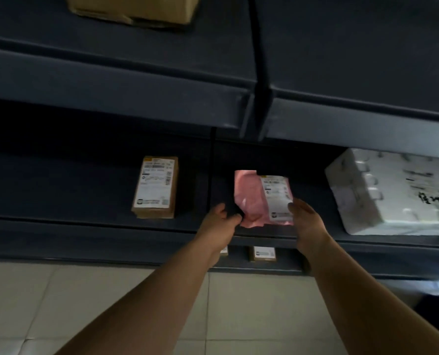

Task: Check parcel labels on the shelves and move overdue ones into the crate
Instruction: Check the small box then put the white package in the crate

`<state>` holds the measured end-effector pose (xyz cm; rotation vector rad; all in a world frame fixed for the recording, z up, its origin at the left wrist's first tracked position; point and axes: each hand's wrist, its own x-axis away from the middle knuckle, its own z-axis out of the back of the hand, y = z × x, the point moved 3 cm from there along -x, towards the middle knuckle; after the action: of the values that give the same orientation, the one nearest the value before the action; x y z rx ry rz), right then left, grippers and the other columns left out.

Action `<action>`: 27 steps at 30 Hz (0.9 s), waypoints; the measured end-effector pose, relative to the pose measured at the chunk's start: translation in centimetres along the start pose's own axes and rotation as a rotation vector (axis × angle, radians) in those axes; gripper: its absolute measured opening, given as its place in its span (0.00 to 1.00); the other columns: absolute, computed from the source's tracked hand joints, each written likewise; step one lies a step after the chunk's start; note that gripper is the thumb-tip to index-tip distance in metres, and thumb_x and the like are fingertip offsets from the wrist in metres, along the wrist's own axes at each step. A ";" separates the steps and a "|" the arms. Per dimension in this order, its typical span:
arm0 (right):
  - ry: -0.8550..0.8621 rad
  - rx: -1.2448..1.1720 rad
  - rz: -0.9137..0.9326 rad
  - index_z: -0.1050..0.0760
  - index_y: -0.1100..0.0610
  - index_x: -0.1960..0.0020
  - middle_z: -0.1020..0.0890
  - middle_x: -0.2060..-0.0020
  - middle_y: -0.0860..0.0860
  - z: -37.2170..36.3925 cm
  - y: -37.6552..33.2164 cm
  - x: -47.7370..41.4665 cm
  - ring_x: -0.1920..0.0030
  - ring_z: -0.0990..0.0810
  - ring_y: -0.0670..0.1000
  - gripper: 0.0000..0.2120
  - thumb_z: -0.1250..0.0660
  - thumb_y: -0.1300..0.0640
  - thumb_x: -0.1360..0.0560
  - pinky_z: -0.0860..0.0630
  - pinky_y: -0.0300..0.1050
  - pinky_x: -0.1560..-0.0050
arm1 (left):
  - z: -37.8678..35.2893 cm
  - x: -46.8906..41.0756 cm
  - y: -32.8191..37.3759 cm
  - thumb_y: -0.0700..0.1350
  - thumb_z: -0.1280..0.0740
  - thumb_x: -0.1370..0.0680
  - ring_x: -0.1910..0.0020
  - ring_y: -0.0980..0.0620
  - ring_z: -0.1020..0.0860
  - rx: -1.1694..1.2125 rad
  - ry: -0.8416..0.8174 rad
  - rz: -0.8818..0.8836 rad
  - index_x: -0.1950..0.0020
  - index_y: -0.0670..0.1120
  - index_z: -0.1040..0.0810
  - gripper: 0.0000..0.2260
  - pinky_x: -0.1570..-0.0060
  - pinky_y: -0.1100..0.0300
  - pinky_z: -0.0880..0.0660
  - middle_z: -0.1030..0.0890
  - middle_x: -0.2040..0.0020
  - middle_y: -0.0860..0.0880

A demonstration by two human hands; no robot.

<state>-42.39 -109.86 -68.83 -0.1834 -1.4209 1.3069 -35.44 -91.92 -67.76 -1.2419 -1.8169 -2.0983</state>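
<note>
the pink parcel lies on the shelf; left hand fingers pinch its near-left corner, right hand grips its labelled edge

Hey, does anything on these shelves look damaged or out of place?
The cardboard box on the top shelf looks dented, a flap lifting at its lower edge. The white foam box sits skewed. The pink bag is only creased.

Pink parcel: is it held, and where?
Yes, both hands hold the pink parcel at its near end. The left hand pinches the near-left corner; the right hand grips the near-right edge, thumb on the label.
</note>
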 end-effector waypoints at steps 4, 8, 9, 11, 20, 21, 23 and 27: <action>-0.135 0.130 0.050 0.24 0.60 0.44 0.20 0.53 0.55 2.1 -0.5 -2.3 0.58 0.21 0.49 0.08 0.40 0.62 0.19 0.26 0.40 0.60 | -4.2 -2.2 -0.1 0.47 0.34 0.22 0.39 0.54 0.26 0.003 -0.080 0.022 0.33 0.53 0.29 0.18 0.39 0.58 0.34 0.25 0.35 0.54; -0.285 0.142 0.013 0.22 0.57 0.52 0.17 0.49 0.58 2.4 0.3 -3.4 0.50 0.18 0.54 0.05 0.37 0.61 0.21 0.22 0.50 0.44 | -6.7 -3.2 -0.5 0.49 0.37 0.20 0.44 0.51 0.25 0.001 0.045 0.086 0.41 0.49 0.23 0.10 0.45 0.59 0.32 0.21 0.42 0.51; -0.295 0.115 -0.010 0.22 0.57 0.51 0.17 0.48 0.58 2.9 0.7 -3.7 0.50 0.18 0.54 0.04 0.35 0.61 0.22 0.21 0.49 0.45 | -7.2 -3.0 -0.7 0.49 0.36 0.21 0.50 0.52 0.24 0.026 0.086 0.107 0.48 0.48 0.22 0.07 0.50 0.60 0.31 0.19 0.49 0.50; -0.285 0.018 -0.101 0.22 0.59 0.48 0.17 0.50 0.58 4.3 1.5 -3.8 0.53 0.17 0.54 0.05 0.33 0.62 0.24 0.20 0.46 0.52 | -7.6 -2.5 -1.4 0.47 0.31 0.24 0.55 0.51 0.21 0.105 0.178 0.125 0.52 0.44 0.20 0.07 0.56 0.60 0.26 0.17 0.53 0.46; -0.346 -0.271 -0.226 0.23 0.58 0.55 0.16 0.54 0.59 10.1 3.9 -3.3 0.54 0.16 0.57 0.11 0.32 0.73 0.29 0.18 0.50 0.55 | -8.3 -0.2 -5.0 0.28 0.32 0.29 0.54 0.47 0.16 0.525 0.178 0.121 0.42 0.40 0.25 0.17 0.55 0.55 0.21 0.16 0.50 0.44; -0.367 -0.289 -0.226 0.23 0.58 0.54 0.15 0.54 0.59 10.6 3.9 -3.3 0.54 0.15 0.57 0.11 0.32 0.73 0.29 0.17 0.48 0.59 | -8.4 0.0 -5.3 0.27 0.33 0.29 0.53 0.46 0.16 0.540 0.174 0.112 0.41 0.40 0.25 0.18 0.52 0.53 0.21 0.16 0.49 0.43; -0.396 -0.313 -0.221 0.24 0.60 0.53 0.15 0.53 0.60 11.3 3.6 -3.1 0.56 0.14 0.57 0.11 0.33 0.74 0.29 0.18 0.45 0.64 | -8.7 0.4 -5.6 0.27 0.33 0.29 0.49 0.44 0.17 0.538 0.172 0.108 0.40 0.40 0.25 0.19 0.48 0.51 0.22 0.16 0.47 0.42; -0.428 -0.344 -0.203 0.24 0.59 0.56 0.15 0.56 0.59 11.9 3.3 -3.0 0.64 0.14 0.53 0.12 0.35 0.76 0.29 0.18 0.44 0.66 | -9.2 0.9 -5.7 0.27 0.34 0.29 0.49 0.43 0.17 0.499 0.179 0.098 0.42 0.40 0.25 0.17 0.48 0.51 0.22 0.16 0.49 0.42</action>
<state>-52.29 -117.76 -70.02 0.0176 -1.9721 0.9601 -43.86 -97.82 -71.25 -0.9560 -1.9780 -1.5111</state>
